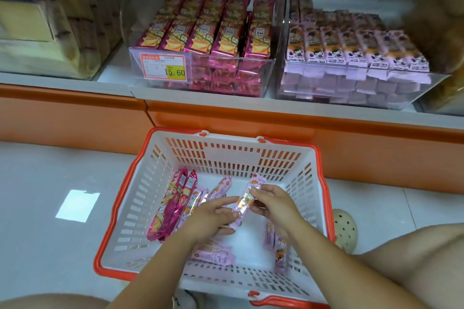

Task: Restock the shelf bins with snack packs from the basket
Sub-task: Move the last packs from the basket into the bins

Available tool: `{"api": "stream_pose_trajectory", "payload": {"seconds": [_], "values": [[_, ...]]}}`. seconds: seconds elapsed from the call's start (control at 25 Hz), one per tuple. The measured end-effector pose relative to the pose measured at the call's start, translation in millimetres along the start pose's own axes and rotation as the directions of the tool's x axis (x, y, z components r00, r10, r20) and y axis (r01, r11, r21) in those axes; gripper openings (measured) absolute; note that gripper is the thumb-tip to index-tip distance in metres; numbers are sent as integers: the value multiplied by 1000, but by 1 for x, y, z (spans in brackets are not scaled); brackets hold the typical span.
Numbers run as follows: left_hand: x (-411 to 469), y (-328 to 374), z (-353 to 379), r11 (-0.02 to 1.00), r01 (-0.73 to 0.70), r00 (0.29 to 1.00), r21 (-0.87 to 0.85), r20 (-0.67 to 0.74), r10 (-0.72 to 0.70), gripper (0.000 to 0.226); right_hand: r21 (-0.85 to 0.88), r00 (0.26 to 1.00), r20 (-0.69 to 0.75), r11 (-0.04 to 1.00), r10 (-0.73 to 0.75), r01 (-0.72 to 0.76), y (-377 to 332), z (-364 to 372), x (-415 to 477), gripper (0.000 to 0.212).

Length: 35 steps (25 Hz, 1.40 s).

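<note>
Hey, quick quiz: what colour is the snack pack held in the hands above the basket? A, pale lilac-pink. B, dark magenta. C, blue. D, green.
A: the pack held between the left hand and the right hand over the basket is pale lilac-pink; the dark magenta packs lie at the basket's left side.

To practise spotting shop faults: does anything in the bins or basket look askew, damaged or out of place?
Nothing looks damaged or spilled. The magenta bin and lilac bin hold tidy rows. The basket is untidy: two magenta packs lie along its left wall, lilac packs lie at mixed angles.
</note>
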<state>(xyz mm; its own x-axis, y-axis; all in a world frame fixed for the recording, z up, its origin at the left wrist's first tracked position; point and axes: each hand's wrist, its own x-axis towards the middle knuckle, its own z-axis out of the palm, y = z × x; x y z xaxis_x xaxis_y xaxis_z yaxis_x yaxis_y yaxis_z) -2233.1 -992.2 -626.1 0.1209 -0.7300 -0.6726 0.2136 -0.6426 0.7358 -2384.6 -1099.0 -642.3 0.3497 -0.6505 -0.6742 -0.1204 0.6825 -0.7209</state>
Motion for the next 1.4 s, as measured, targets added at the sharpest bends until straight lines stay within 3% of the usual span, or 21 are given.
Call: {"api": "stream_pose_trajectory", "payload": {"seconds": [0.2, 0.4, 0.52, 0.64, 0.68, 0.76, 0.88, 0.96, 1.16, 1.32, 1.4], "values": [[-12, 14, 13, 999, -52, 998, -11, -24, 51, 38, -8, 999, 12, 999, -44, 44, -15, 2, -25, 38], [-35, 74, 31, 919, -389, 909, 59, -135, 394, 43, -34, 935, 69, 936, -349, 352, -71, 21, -69, 71], [-56, 140, 41, 774, -600, 763, 203, -145, 630, 43, -89, 825, 85, 821, -558, 565, -140, 16, -99, 67], [-75, 212, 46, 512, -743, 512, 432, -127, 850, 35, -183, 673, 6, 661, -740, 728, -218, -2, -114, 44], [-74, 235, 48, 418, -738, 430, 530, -108, 896, 34, -226, 613, -37, 604, -790, 764, -245, -10, -112, 40], [-60, 275, 50, 273, -632, 353, 725, -44, 934, 39, -354, 543, -105, 541, -833, 763, -294, -26, -98, 37], [-24, 310, 55, 206, -489, 390, 848, 1, 921, 48, -492, 529, -177, 540, -830, 683, -344, -42, -57, 40], [-7, 313, 57, 244, -499, 419, 832, -14, 908, 47, -551, 535, -198, 544, -821, 632, -363, -45, -29, 43], [5, 306, 54, 302, -560, 397, 772, -70, 915, 46, -651, 545, -164, 505, -822, 567, -392, -39, 10, 44], [7, 307, 53, 317, -584, 406, 747, -69, 911, 44, -832, 714, -41, 420, -699, 363, -386, -31, 29, 44], [7, 305, 53, 315, -582, 407, 750, -67, 911, 44, -876, 742, -13, 366, -671, 315, -385, -31, 33, 36]]}}
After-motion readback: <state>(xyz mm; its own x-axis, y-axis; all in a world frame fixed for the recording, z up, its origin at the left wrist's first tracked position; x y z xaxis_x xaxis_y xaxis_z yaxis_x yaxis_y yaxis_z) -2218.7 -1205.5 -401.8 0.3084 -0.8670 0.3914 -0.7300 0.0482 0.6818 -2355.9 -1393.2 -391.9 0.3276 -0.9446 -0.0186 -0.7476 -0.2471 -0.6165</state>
